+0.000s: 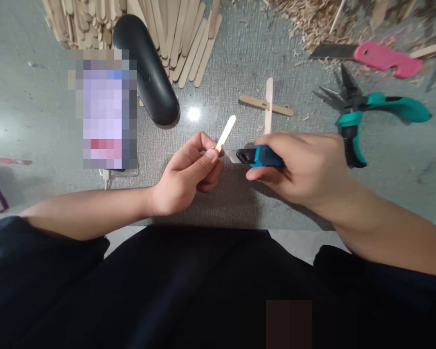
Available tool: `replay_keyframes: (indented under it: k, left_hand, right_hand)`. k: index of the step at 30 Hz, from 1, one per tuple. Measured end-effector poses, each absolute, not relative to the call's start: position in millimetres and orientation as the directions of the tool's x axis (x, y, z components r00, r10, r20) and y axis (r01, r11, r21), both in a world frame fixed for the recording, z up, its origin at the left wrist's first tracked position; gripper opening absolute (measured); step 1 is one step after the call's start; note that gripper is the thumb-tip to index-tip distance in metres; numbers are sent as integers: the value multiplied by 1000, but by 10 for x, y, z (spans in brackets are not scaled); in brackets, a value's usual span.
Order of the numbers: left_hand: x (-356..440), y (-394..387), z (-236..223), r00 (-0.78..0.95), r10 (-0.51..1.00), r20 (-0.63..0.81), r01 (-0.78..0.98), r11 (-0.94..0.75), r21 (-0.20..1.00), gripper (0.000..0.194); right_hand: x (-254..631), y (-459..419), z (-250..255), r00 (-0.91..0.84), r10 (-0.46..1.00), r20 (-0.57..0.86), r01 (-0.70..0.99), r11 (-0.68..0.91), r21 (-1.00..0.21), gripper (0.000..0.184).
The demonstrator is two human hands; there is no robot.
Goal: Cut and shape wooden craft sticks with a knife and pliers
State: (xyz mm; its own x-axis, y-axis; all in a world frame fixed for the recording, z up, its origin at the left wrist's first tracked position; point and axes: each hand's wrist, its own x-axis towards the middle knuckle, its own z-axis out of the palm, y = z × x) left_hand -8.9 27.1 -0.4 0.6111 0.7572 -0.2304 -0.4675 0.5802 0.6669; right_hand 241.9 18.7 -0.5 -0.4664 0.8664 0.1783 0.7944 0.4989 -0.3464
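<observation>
Between thumb and fingers, my left hand (189, 174) pinches a pale wooden craft stick (226, 131), its rounded end pointing up and right. A small notch seems to show on the stick's edge just above my thumb. My right hand (305, 165) is wrapped round a blue and black utility knife (265, 156). The knife's blade is out and its tip lies close to the stick at my left fingertips; whether it touches I cannot tell. Beyond my right hand, a craft stick with a slot (252, 102) crosses a paler upright stick (269, 97).
Many craft sticks (189, 43) are heaped at the back left beside a black glasses case (147, 72). A blurred-out phone (102, 116) lies at left with a cable. At right are teal-handled pliers (352, 104), a pink-handled knife (385, 58) and wood shavings (312, 22).
</observation>
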Motion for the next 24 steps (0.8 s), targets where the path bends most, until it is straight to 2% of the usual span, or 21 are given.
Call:
replay_keyframes:
  k: [9,13,16,18,21,24]
  left_hand:
    - [-93,271,11,636,742,-212,-441,575,689,41]
    - [-92,282,20,645,729,-231,-427,594,682,40]
    - [-99,279,5,628,743,-229,-405,564,720,37]
    - [-110,264,-25,569,794,-214,-358,473,805,34]
    - [-141,231,-71,382,918,-112,-215,206,955,24]
    - [-189,216,-65,258,966,21,25,-29,999,9]
  right_hand:
    - [2447,218,40,-505,855,116,740,498,-452,84]
    - [2410,198,61,-422,895,144,797,442,-411,76]
    - [2411,192,76,-409,906,113,836,421,-352,69]
    - [2425,200,58,-423,891,163,826,453,-336,68]
    - [2452,232,3,-447,826,344,765,552,-332,67]
    - [2500,279,-38,-430,790,436,741,585,-330,70]
